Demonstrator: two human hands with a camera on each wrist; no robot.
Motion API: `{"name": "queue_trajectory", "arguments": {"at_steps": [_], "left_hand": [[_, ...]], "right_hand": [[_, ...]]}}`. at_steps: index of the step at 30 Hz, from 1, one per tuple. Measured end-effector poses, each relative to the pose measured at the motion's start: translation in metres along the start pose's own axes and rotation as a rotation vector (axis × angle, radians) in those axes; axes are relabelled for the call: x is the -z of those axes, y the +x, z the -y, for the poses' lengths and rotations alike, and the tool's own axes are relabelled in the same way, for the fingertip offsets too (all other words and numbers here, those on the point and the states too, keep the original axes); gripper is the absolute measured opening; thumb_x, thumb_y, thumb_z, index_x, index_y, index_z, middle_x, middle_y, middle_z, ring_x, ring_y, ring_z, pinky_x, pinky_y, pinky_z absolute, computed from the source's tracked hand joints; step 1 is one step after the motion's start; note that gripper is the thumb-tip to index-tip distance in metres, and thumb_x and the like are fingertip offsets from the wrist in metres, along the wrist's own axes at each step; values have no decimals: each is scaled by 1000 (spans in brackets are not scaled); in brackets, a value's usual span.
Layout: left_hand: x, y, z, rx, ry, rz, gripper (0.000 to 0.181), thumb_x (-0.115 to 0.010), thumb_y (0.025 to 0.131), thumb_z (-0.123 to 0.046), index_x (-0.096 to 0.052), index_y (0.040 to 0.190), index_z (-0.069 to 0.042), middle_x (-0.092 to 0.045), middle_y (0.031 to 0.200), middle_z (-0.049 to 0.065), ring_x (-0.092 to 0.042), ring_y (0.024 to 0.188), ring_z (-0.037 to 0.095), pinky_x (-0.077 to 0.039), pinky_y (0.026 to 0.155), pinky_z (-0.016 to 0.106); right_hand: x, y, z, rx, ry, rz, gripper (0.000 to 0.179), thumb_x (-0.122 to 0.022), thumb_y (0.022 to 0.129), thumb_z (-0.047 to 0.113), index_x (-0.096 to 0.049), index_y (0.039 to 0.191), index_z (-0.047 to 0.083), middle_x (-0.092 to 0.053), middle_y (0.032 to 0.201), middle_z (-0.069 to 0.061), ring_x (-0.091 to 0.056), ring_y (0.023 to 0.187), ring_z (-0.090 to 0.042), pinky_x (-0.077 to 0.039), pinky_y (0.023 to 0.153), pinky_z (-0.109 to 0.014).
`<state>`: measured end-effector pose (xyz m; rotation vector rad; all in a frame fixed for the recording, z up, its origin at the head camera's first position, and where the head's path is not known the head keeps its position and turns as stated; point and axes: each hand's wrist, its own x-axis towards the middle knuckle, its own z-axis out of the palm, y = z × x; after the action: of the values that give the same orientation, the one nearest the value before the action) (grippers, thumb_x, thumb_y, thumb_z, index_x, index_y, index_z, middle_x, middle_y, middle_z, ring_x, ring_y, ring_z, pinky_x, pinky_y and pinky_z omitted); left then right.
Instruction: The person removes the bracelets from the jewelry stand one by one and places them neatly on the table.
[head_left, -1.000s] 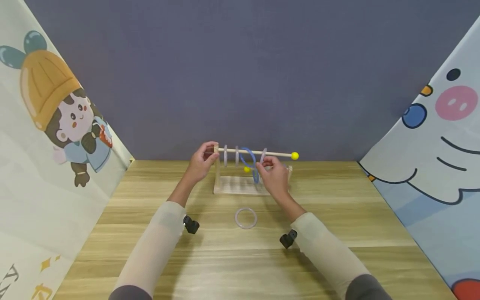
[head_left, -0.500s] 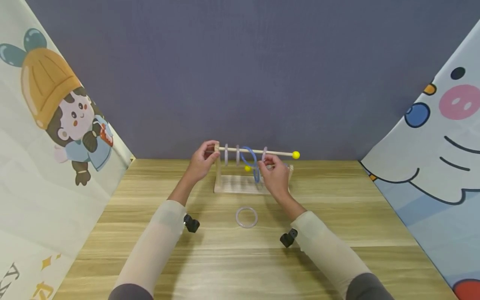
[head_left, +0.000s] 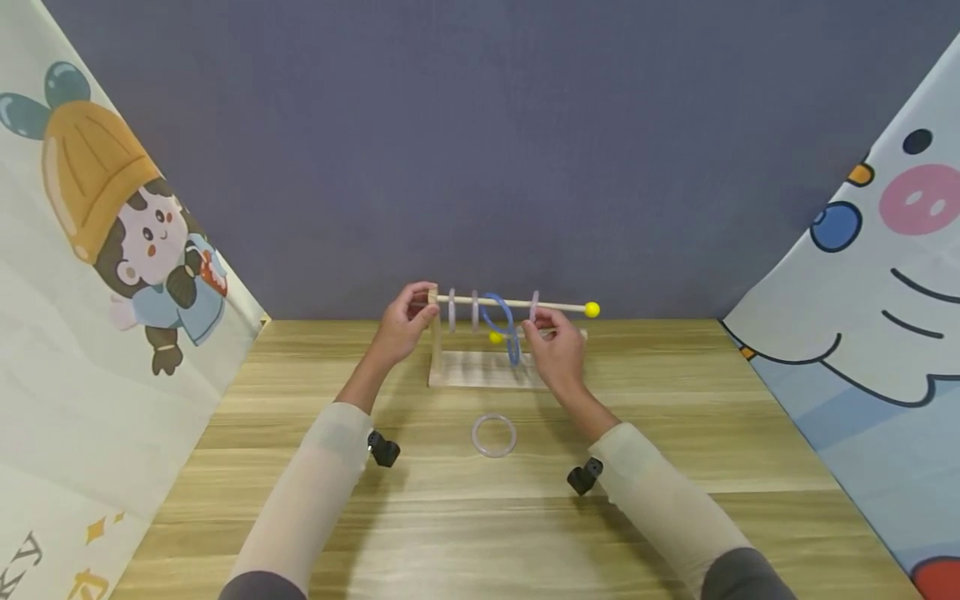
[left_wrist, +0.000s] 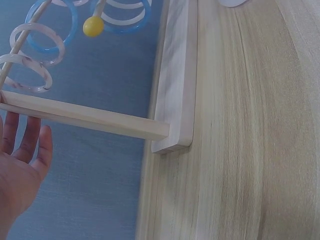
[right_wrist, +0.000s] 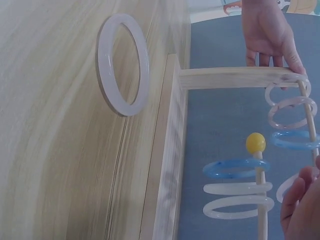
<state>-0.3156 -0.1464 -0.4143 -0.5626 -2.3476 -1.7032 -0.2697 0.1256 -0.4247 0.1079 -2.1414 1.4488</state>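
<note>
At the left end of a wooden stand [head_left: 480, 371], my left hand [head_left: 403, 325] grips the top of the upright post [head_left: 437, 346], thumb in front and fingers behind. My right hand [head_left: 557, 348] pinches a pale bangle [head_left: 535, 298] that hangs around the upper rod [head_left: 562, 307], left of its yellow ball end [head_left: 592, 310]. Two more pale bangles and a blue bangle [right_wrist: 295, 147] hang on that rod nearer the post. The lower rod [right_wrist: 261, 200], tipped by a yellow ball [right_wrist: 255, 143], carries a blue bangle [right_wrist: 212, 173] and two white ones [right_wrist: 220, 189].
A pale bangle [right_wrist: 105, 65] lies flat on the wooden table [head_left: 480, 517] in front of the stand. A dark grey-blue wall panel [head_left: 480, 150] rises behind. Cartoon-printed sheets [head_left: 60, 350] flank the table on both sides.
My right hand has slid slightly to the right along the upper rod with the pale bangle, toward the yellow ball end. My left hand stays on the post.
</note>
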Motion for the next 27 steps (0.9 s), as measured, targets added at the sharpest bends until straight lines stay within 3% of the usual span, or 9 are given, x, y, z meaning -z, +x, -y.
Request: {"name": "queue_trajectory", "arguments": {"at_steps": [7,9,14,19,26,27], "left_hand": [[-6,2,2,14,3,7,42,-61,103,-18,-52,142,-5,-63,126,27,-64,101,34,-55,82,28],[-7,1,-1,23,2,11,42,-60,103,-16,-51,143,-2,-61,127,29,-63,103,38,-56,85,35],[-7,-5,-26,19,-10,33,41,-58,104,-12,-49,141,3,-60,125,32,-62,100,39,-55,90,57],[-5,-8,-38,17,1,38,40,-58,104,-12,-50,141,3,-60,125,31,-63,97,32,-57,86,46],[-3,0,-6,24,-22,4,43,-59,104,-18,-50,144,-5,-59,132,29,-63,102,35,-54,79,23],[-2,-1,-8,28,-24,6,43,-59,104,-18,-50,144,-5,-59,132,29,-63,103,35,-53,78,20]], "right_hand": [[12,1,-7,-25,8,-20,23,-75,90,12,-72,109,1,-73,92,-17,-56,65,-2,-45,58,-11],[16,2,-9,-23,9,-33,22,-75,89,11,-72,109,1,-72,92,-17,-55,65,-1,-45,59,-11],[24,5,-12,-12,5,-55,20,-74,90,11,-72,107,1,-71,90,-15,-54,65,-4,-43,60,-11],[30,9,-12,-14,6,-74,20,-74,90,11,-72,107,1,-70,88,-14,-54,66,-12,-41,58,-11],[36,14,-13,-9,2,-82,20,-73,91,12,-72,108,1,-71,89,-15,-55,66,-4,-43,58,-9],[37,14,-14,-18,2,-86,20,-73,91,12,-72,108,1,-71,89,-14,-54,65,-2,-43,58,-9]]}}
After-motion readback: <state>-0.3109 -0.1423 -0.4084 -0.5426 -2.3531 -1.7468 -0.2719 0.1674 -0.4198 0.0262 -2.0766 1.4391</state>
